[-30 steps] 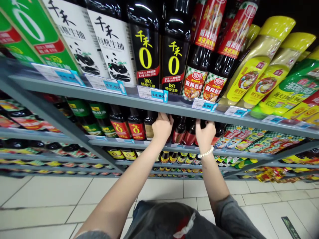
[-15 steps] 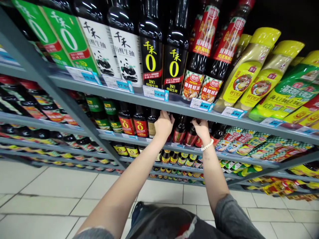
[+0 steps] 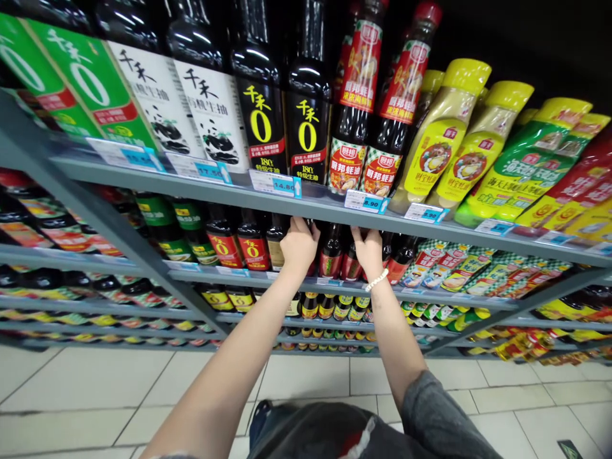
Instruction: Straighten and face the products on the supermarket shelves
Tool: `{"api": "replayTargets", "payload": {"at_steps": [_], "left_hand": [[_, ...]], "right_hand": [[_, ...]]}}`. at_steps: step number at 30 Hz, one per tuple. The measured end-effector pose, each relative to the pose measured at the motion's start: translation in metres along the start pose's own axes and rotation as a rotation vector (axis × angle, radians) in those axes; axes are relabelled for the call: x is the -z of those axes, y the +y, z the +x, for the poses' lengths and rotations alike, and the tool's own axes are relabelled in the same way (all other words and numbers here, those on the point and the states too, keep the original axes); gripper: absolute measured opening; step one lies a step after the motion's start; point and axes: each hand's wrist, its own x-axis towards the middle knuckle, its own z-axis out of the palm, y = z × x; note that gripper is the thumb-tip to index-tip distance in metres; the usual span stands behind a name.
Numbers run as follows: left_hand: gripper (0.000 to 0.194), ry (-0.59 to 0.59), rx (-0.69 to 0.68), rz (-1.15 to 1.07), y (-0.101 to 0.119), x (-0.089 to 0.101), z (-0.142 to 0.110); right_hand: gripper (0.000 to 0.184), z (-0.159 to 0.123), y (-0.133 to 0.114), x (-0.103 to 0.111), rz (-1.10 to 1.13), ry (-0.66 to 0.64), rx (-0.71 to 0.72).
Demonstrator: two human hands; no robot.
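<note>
My left hand (image 3: 299, 247) reaches under the lip of the upper shelf, its fingers curled round the top of a dark sauce bottle that the hand mostly covers. To its right, my right hand (image 3: 369, 256), with a white beaded bracelet (image 3: 377, 280) at the wrist, has thumb and fingers round a dark bottle top in the same row; its fingertips are partly hidden. Between the hands stands a dark bottle with a red label (image 3: 331, 255). Left of my left hand are a tan-labelled bottle (image 3: 276, 250) and a red-labelled bottle (image 3: 252, 248).
Just above my hands runs the grey upper shelf edge (image 3: 201, 189) with price tags. Tall soy sauce bottles (image 3: 308, 127) and yellow-capped squeeze bottles (image 3: 430, 146) line it. A slanted grey upright (image 3: 119, 236) stands left. Lower shelves hold smaller bottles above a tiled floor (image 3: 306, 376).
My right hand has shifted left, closer to my left hand, and its fingers point more upward. My left hand stays at the same bottle. The whole view has shifted slightly.
</note>
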Motion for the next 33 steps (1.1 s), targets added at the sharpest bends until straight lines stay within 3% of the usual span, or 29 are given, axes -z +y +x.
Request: {"api": "replayTargets", "payload": {"at_steps": [3,6,8,15,21,24,28,33], "left_hand": [[0.058,-0.005,0.005,0.002,0.000,0.001,0.000],[0.057,0.006,0.001,0.000,0.000,0.000,0.000],[0.057,0.017,-0.006,-0.003,-0.001,-0.001,0.000],[0.055,0.043,-0.030,0.023,-0.001,-0.001,-0.001],[0.055,0.056,-0.038,0.027,-0.001,-0.002,-0.001],[0.056,0.053,-0.024,0.023,-0.001,-0.004,-0.001],[0.054,0.061,-0.017,0.022,-0.001,-0.005,-0.001],[0.050,0.080,-0.014,-0.001,0.000,-0.005,-0.001]], "right_hand": [[0.036,-0.026,-0.002,0.029,0.004,0.262,0.060],[0.029,-0.031,0.013,0.059,-0.107,0.611,-0.021],[0.029,-0.019,0.029,0.071,-0.239,0.666,-0.112],[0.035,0.023,0.070,0.075,-0.405,0.381,-0.205],[0.029,0.029,0.084,0.096,-0.191,0.136,-0.043],[0.029,0.029,0.087,0.092,-0.027,0.154,-0.023],[0.025,0.032,0.091,0.078,0.008,0.237,-0.097],[0.025,0.034,0.095,0.086,0.089,0.096,-0.089]]}}
